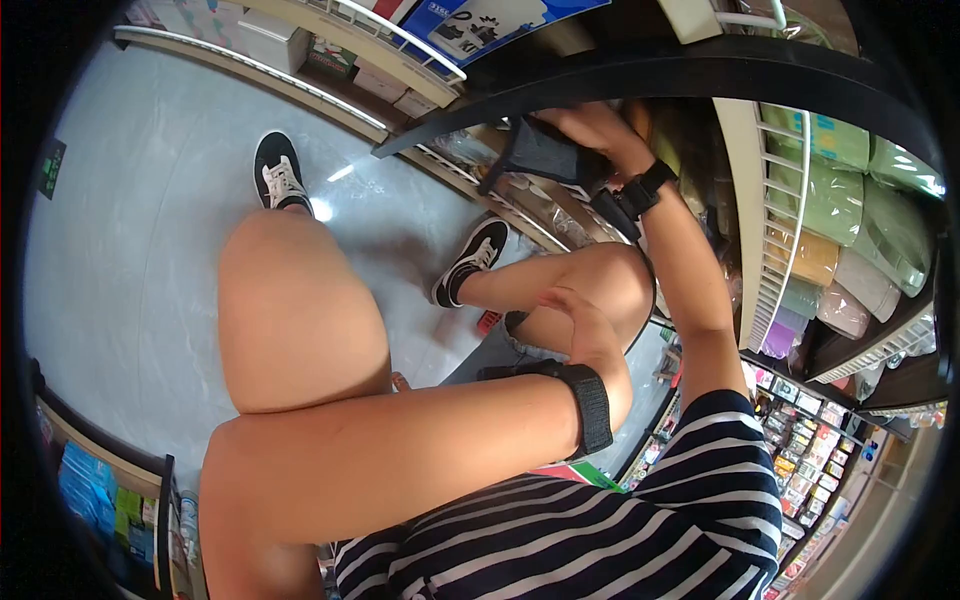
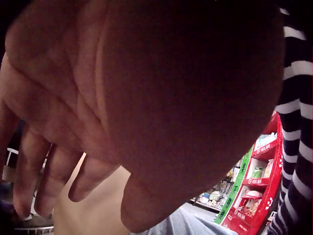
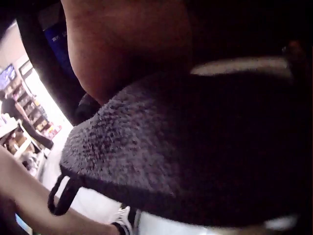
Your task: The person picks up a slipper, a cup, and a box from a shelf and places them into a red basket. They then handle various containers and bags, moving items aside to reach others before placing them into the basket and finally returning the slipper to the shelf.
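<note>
My right hand [image 1: 590,125] reaches in at the shelf and holds a dark grey cloth [image 1: 540,155]. The right wrist view shows the cloth [image 3: 127,142] up close, with a fuzzy surface, a dark edge band and a small hanging loop [image 3: 63,196] at one corner. Part of that hand [image 3: 127,44] overlaps the cloth there; its fingertips are hidden. My left hand [image 1: 580,320] lies by the bent leg near the knee [image 1: 610,275], holding nothing. In the left wrist view its palm [image 2: 73,98] fills much of the picture, with fingers loosely extended.
A dark curved bar [image 1: 650,85] crosses above the right hand. White wire rails [image 1: 785,230] front shelves of bagged green goods [image 1: 830,200]. Grey floor [image 1: 130,200] lies beneath the crouching legs. A red display shelf [image 2: 259,181] stands behind; another person [image 3: 17,115] is further off.
</note>
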{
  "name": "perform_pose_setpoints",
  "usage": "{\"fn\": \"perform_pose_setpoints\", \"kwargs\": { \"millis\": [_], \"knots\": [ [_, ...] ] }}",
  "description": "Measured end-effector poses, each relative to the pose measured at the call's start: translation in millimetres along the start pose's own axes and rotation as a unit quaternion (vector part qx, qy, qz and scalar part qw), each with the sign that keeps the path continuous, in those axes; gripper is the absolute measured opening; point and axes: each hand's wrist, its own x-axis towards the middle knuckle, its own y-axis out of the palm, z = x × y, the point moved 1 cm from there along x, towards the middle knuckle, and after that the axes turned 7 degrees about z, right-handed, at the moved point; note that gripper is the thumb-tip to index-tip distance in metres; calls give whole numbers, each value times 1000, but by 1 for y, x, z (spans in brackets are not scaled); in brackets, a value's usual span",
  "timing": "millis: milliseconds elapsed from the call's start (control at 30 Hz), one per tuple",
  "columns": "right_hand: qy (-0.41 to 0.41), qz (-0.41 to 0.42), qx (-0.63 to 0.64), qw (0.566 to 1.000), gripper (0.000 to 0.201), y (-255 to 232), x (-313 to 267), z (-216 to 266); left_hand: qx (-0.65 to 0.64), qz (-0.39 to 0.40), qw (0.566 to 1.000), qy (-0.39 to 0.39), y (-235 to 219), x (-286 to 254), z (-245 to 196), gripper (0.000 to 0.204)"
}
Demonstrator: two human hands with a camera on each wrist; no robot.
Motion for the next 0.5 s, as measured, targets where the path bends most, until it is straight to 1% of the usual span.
{"fn": "perform_pose_setpoints", "kwargs": {
  "millis": [33,67,100,167,200,233,267,300,333,367,400,433,467,500],
  "knots": [
    [-2,-59,19,998,44,4,4,0,-3,0,1000,-4,-1,0,2,51],
    [-4,-117,38,992,35,8,8,-2,0,6,1000,10,-1,-1,3,52],
    [-8,-116,37,992,35,13,12,-8,3,12,1000,26,-2,-2,4,52],
    [-21,-159,130,978,38,16,22,-22,-6,8,1000,5,-2,2,2,52],
    [-25,-159,129,979,38,10,22,-15,-10,6,1000,-3,-2,5,1,52],
    [-27,-132,45,990,42,2,17,-2,-14,4,1000,-11,-1,7,0,52],
    [-29,-105,-42,993,45,-3,15,5,16,12,1000,5,1,9,0,51],
    [-31,-103,-46,993,45,10,22,-20,24,11,1000,9,2,16,-6,50],
    [-85,-150,-181,968,46,30,37,-64,31,10,999,13,3,23,-12,49],
    [-143,-180,-183,956,48,15,32,-61,47,45,998,-11,5,45,-27,49],
    [-199,-208,-187,939,51,-1,27,-58,34,49,998,-17,4,44,-24,50],
    [-187,-207,-184,942,51,-8,18,-60,21,53,998,-23,3,41,-18,50],
    [-140,-190,-180,955,51,-12,13,-64,7,57,998,-30,1,40,-15,51],
    [-102,-176,-177,963,51,-15,5,-65,-14,44,999,-23,2,29,-5,52]
  ]
}}
